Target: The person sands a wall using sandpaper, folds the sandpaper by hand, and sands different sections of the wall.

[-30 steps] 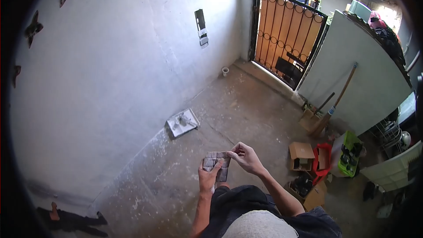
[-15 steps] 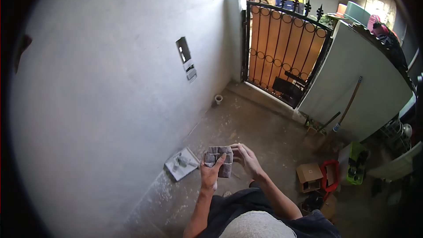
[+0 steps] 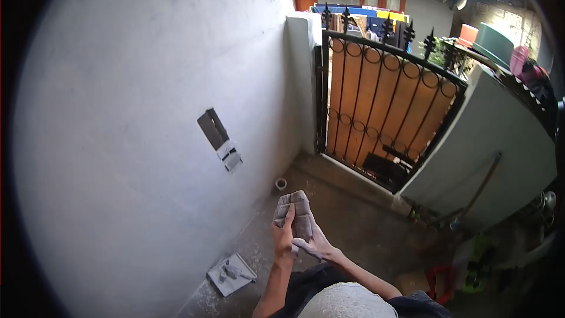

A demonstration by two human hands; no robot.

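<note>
A flat grey stone-like tile (image 3: 301,224) with grooves across its face is held up in front of my body. My left hand (image 3: 283,237) grips its left side, thumb across the face. My right hand (image 3: 318,242) is against its lower right edge, with the thumb spread out and the other fingers partly hidden behind the tile. On the white wall (image 3: 135,112) is a dark rectangular patch (image 3: 213,128) with lighter grey pieces (image 3: 231,158) at its lower end. Below, on the floor, lies a square white tray (image 3: 240,285) with grey material and a tool on it.
A small white cup-like pot (image 3: 281,184) stands at the wall's foot. Ahead is a black iron gate (image 3: 376,106) with orange panels. A broom (image 3: 479,191) leans on the low wall at the right, near a red container (image 3: 436,282) and a green crate (image 3: 478,265).
The view has tilted up toward the gate and wall. The tile now stands more upright, and my right hand has gone from its upper right edge to its lower right side.
</note>
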